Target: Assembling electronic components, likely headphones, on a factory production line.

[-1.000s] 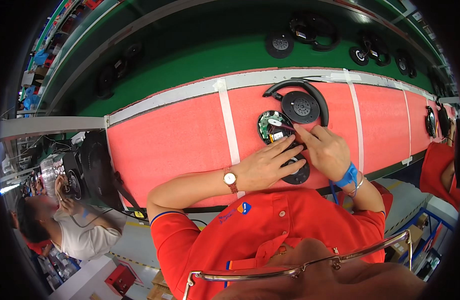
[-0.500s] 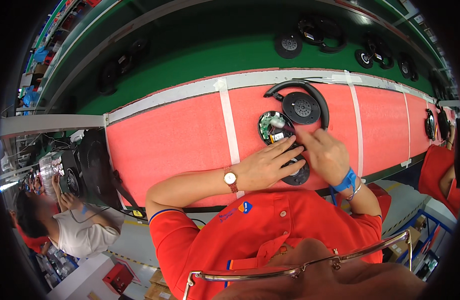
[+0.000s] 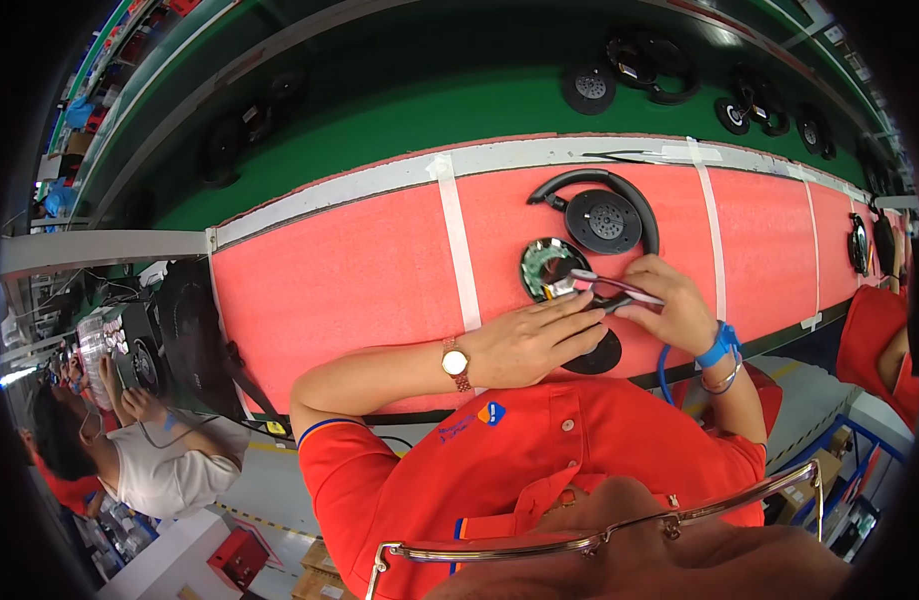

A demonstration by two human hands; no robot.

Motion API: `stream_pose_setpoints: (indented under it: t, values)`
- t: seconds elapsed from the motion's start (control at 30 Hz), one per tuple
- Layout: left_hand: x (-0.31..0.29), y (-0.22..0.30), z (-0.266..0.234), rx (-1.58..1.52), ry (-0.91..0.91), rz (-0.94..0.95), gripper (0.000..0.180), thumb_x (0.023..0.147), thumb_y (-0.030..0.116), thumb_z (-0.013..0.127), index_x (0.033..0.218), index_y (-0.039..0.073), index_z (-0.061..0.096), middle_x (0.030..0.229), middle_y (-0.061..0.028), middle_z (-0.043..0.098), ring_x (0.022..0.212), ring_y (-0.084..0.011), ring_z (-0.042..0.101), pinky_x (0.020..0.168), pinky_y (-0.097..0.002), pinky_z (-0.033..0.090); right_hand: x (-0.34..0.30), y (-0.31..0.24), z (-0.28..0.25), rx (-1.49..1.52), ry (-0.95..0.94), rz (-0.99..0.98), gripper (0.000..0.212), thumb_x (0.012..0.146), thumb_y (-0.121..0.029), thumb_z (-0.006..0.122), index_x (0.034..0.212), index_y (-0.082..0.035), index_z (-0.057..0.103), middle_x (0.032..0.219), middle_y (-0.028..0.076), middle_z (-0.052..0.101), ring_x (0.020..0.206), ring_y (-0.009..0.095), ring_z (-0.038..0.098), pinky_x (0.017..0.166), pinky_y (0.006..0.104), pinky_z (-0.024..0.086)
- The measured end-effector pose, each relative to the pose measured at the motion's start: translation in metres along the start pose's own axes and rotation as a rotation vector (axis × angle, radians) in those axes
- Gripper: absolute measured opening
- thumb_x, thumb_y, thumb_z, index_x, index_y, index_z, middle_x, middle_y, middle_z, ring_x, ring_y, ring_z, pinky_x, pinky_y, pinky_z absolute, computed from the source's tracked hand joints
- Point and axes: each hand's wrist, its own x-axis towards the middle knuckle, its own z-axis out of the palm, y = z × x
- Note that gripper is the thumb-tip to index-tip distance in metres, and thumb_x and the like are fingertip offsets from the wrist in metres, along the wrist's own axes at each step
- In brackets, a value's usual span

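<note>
On red bench matting (image 3: 329, 290), has open ear cup (image 3: 553, 268) just beside speaker disc (image 3: 606, 222). Grips slim pinkish tool (image 3: 613, 284) in right hand (image 3: 676, 310); extends left hand (image 3: 527, 345) near cup, with unclear hold. Could scratch exposed circuit board (image 3: 535, 261) through tool slippage.

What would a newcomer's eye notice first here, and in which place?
The bright pink-red mat spanning the middle would probably come first. Over it, the right hand holds a slim dark-red tool near an open ear cup with a green board, the left hand lying just below. Beyond, dark headphone parts sit on a green surface.
</note>
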Motion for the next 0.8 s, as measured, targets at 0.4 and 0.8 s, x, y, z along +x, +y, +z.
stream_pose_setpoints:
  t: [0.4, 0.8]
  values:
    - [0.0, -0.001, 0.002, 0.097, -0.072, 0.045, 0.038, 0.082, 0.007, 0.058, 0.119, 0.001, 0.058, 0.13, -0.0192, 0.055, 0.126, -0.0325, 0.051, 0.107, -0.0442, 0.041, -0.022, -0.006, -0.002, -0.478, 0.19, -0.053, 0.049, 0.075, 0.006, 0.059, 0.121, -0.008, 0.063, 0.092, 0.009, 0.059, 0.08, 0.026, 0.061, 0.065, 0.0349, 0.051]
    - [0.004, 0.0, 0.0, 0.121, -0.052, 0.059, 0.035, 0.081, 0.006, 0.058, 0.116, 0.0, 0.06, 0.129, -0.0189, 0.056, 0.124, -0.0324, 0.052, 0.105, -0.0431, 0.044, -0.036, -0.016, 0.015, -0.517, 0.26, -0.094, 0.053, 0.068, 0.008, 0.059, 0.116, -0.011, 0.067, 0.091, 0.01, 0.058, 0.08, 0.025, 0.06, 0.064, 0.0338, 0.052]
